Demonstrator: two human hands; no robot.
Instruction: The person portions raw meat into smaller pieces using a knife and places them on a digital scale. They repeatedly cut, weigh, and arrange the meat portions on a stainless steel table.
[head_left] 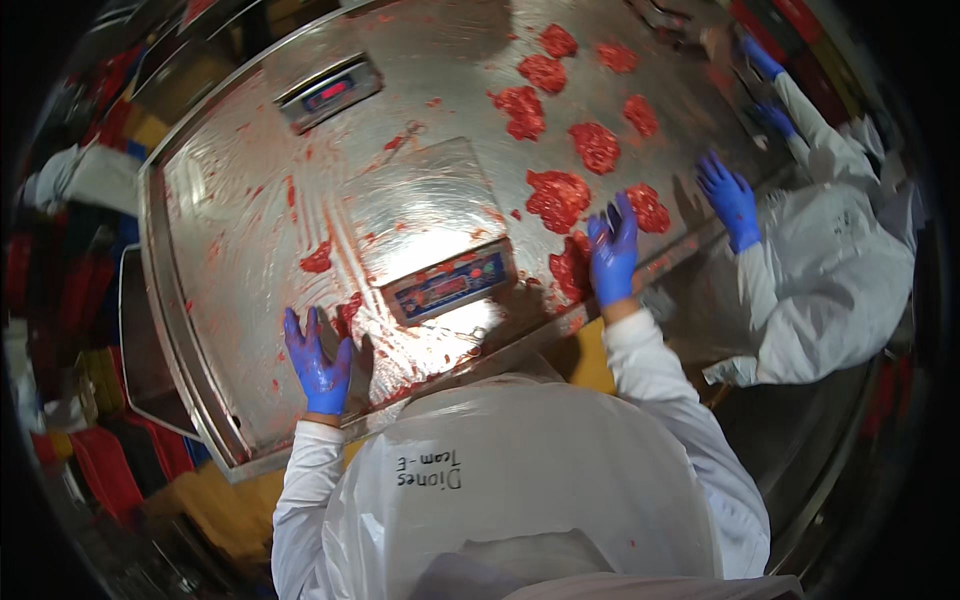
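Note:
My left hand (318, 365), in a blue glove, is held with its fingers spread at the table's near edge, left of a bench scale. A small scrap of raw red meat (347, 314) lies just beyond its fingertips. The scale (425, 205) has a bare, smeared steel platform and a blue display panel facing me. To the right of it, my gloved right hand (614, 258) is open, fingers pointing away from me, beside a piece of raw meat (570, 268). Whether the fingers touch that meat I cannot tell. Another piece (557, 200) lies just beyond.
Several more meat pieces (596, 147) are spread over the steel table (230, 200). A second scale (330, 93) stands at the far left. A co-worker's gloved hand (730, 205) reaches in from the right; another person's hands (765, 60) are farther back. The table has a raised rim.

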